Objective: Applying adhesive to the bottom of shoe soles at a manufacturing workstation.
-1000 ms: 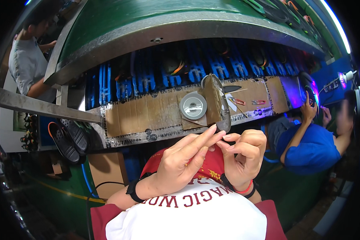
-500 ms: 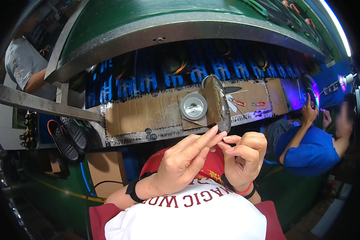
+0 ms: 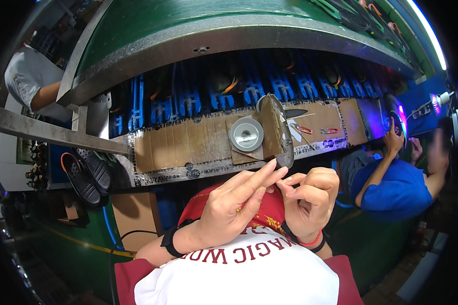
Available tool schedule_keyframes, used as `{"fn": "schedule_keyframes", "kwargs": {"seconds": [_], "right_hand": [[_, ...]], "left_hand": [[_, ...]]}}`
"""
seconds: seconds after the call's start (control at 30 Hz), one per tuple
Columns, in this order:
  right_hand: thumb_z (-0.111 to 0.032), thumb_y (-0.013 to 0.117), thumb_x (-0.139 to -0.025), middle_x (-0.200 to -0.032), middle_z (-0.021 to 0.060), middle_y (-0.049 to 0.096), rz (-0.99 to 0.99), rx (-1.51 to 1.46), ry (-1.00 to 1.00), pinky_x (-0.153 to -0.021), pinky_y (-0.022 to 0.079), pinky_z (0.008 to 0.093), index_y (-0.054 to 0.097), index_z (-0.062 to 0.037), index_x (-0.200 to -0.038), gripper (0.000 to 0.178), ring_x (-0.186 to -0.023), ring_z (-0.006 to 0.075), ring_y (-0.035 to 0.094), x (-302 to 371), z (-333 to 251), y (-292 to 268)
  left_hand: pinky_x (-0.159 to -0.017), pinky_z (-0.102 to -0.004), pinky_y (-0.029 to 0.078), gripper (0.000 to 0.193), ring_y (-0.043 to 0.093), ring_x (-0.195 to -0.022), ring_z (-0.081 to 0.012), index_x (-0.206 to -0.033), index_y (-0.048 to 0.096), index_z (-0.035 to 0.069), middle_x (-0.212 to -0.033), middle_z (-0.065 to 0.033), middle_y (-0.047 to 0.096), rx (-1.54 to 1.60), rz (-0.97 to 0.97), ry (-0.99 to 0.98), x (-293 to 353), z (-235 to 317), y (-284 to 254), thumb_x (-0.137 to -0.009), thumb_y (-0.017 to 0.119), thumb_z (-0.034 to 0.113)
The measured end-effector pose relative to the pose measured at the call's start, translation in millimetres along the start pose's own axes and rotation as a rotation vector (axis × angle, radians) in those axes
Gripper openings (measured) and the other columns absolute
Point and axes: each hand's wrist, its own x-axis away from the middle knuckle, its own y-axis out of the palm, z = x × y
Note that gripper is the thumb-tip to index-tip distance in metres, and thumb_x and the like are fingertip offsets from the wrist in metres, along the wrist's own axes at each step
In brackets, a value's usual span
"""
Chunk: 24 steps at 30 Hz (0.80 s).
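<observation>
My left hand (image 3: 234, 202) is held in front of my chest with its fingers stretched out and lying close together. Against its fingertips sits my right hand (image 3: 313, 199), thumb and forefinger pinched together and the other fingers curled. Whatever that pinch may hold is too small to make out. Just beyond the hands, a round grey bowl (image 3: 237, 144) with something pale and shiny inside stands on the cardboard-covered bench (image 3: 178, 145). Beside the bowl rises an upright cardboard piece (image 3: 273, 126), with a grey rounded edge piece (image 3: 286, 157) near my left fingertips.
Two red clips (image 3: 329, 131) and a dark blade (image 3: 295, 113) lie right of the bowl. Behind run blue racks (image 3: 191, 101) under a metal-edged green shelf (image 3: 239, 20). Dark clogs (image 3: 81, 178) stand at left. Co-workers are at left and, in blue (image 3: 397, 190), at right.
My hands have barely moved. The blue racks have shifted slightly to the right, and the co-worker at left has moved a little. A dark spot shows in the bowl's reflection.
</observation>
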Motion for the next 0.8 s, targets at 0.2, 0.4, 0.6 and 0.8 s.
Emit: {"fn": "schedule_keyframes", "kwargs": {"seconds": [0.2,0.4,0.6,0.8], "right_hand": [[0.011,0.076,-0.065,-0.084,0.0035,0.052,0.005,0.024,-0.024,-0.062,0.043,0.0283,0.057,-0.0092,-0.086,0.035,-0.073,0.0185,0.053,0.3,1.4,-1.4],[0.012,0.074,-0.066,-0.084,0.0048,0.052,-0.051,-0.05,0.026,-0.063,0.044,0.0291,0.057,-0.0084,-0.087,0.034,-0.073,0.0187,0.053,0.4,0.5,-4.9],[0.017,0.07,-0.067,-0.083,0.0077,0.043,-0.074,-0.057,-0.002,-0.058,0.053,0.0248,0.052,-0.0048,-0.088,0.035,-0.075,0.0188,0.045,1.8,2.4,-4.4],[0.017,0.071,-0.066,-0.084,0.0059,0.049,-0.047,-0.032,0.005,-0.06,0.048,0.0275,0.054,-0.0067,-0.086,0.035,-0.074,0.0191,0.048,1.2,1.1,-3.7]], "left_hand": [[-0.075,-0.0298,0.054,0.044,0.064,-0.086,-0.0214,-0.131,0.046,-0.008,-0.114,-0.016,0.065,0.026,-0.001,-0.029,2.9,1.0,1.4,-0.088,0.053,-0.005],[-0.08,-0.0295,0.052,0.041,0.064,-0.09,-0.0215,-0.131,0.045,-0.009,-0.116,-0.0184,0.064,0.005,-0.032,-0.029,3.1,2.3,0.3,-0.091,0.048,-0.004],[-0.079,-0.0299,0.052,0.041,0.064,-0.087,-0.0214,-0.131,0.045,-0.01,-0.116,-0.0187,0.064,-0.015,-0.029,-0.023,2.8,2.6,-0.1,-0.09,0.048,-0.004],[-0.078,-0.0294,0.053,0.042,0.064,-0.087,-0.0211,-0.131,0.045,-0.009,-0.116,-0.019,0.064,-0.011,-0.029,-0.024,4.5,1.5,1.0,-0.089,0.048,-0.005]]}}
